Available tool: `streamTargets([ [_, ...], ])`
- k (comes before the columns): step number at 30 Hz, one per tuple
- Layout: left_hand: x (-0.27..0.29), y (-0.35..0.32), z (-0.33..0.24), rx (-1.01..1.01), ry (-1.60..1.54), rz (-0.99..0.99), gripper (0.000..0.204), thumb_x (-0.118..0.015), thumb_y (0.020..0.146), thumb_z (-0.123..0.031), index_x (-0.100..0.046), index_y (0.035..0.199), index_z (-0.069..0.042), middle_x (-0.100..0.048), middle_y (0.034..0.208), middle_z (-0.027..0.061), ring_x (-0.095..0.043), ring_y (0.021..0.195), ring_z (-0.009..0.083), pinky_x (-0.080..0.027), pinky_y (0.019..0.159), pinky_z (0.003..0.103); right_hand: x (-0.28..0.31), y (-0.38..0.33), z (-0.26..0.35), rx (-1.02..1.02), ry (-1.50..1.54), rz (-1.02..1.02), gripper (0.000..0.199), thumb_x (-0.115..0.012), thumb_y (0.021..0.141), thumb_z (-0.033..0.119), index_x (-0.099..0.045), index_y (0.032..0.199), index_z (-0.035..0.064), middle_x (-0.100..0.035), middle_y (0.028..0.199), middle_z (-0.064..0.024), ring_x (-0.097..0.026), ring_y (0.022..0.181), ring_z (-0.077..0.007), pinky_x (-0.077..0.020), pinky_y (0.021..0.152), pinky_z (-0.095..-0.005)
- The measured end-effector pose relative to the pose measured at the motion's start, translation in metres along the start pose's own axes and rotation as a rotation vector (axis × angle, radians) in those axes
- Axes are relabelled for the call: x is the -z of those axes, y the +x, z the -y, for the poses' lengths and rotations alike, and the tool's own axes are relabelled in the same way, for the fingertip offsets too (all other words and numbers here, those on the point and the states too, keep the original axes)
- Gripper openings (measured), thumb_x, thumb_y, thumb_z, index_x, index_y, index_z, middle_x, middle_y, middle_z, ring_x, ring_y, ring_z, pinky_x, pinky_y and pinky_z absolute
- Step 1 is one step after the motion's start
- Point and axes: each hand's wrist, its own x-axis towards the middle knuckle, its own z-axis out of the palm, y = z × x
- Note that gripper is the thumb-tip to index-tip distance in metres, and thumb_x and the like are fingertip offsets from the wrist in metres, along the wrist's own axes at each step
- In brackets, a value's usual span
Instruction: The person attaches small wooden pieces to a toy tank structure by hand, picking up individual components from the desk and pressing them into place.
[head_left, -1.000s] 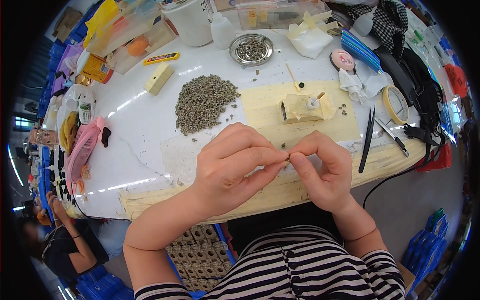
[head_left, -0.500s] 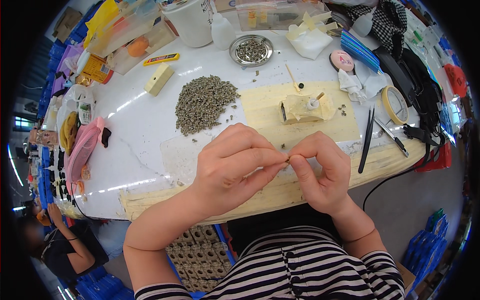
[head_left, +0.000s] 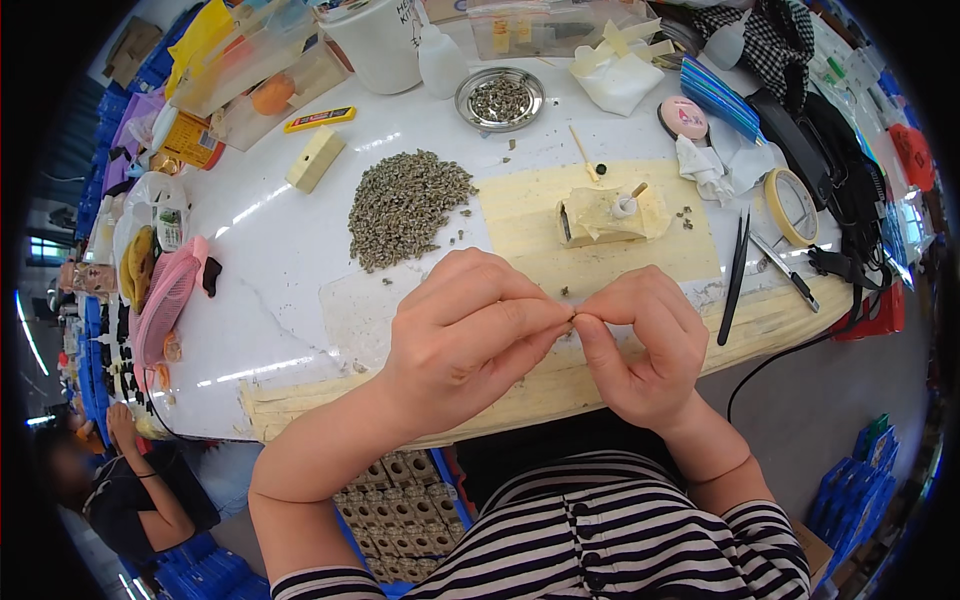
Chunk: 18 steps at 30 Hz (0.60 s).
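curving along the left of the frame, a pink mesh bag (head_left: pixel 165 310) borders a broad stretch of white table (head_left: pixel 265 265), which runs over to the pile of small metal parts (head_left: pixel 408 210) at upper centre-left. below the pile, the left hand (head_left: pixel 450 345) has its thumb and fingers pressed together, pinching a tiny part (head_left: pixel 574 314) in the centre of the frame, mostly hidden by the fingertips. just right, the right hand (head_left: pixel 650 350) pinches at the same spot, thumb against bent forefinger. both forearms rise from the lower edge, crossing the taped front edge (head_left: pixel 310 398). above the right hand, a yellowish block (head_left: pixel 600 225) stands apart from its knuckles. farther right, past a gap, black tweezers (head_left: pixel 735 285) lie with their lower end over the taped edge; a cutter (head_left: pixel 785 272) slants near them, just below a tape roll (head_left: pixel 812 215).
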Motion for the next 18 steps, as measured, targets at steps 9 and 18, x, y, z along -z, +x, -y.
streamTargets([
  [9,-0.002,-0.002,-0.003,-0.06,0.122,-0.003,0.029,-0.083,0.061,0.004,-0.073,0.088,-0.002,-0.067,0.081,0.0059,-0.061,0.071,0.0207,-0.046,0.061,0.031,-0.005,-0.003,0.002,0.131,-0.203,-0.04,0.013,-0.077,0.074,-0.001,-0.067,0.083,0.0017,-0.065,0.075,-0.009,-0.061,0.065,-0.026,-0.049,0.057,-0.0332],
  [18,0.001,-0.001,0.0,0.023,-0.095,0.01,0.028,-0.083,0.069,0.005,-0.076,0.094,-0.005,-0.069,0.086,0.0041,-0.062,0.073,0.0189,-0.047,0.063,0.03,0.005,-0.005,-0.001,-0.291,0.318,0.105,0.003,-0.071,0.087,0.001,-0.068,0.087,0.0008,-0.067,0.08,-0.0088,-0.063,0.072,-0.0214,-0.0481,0.066,-0.0305],
])
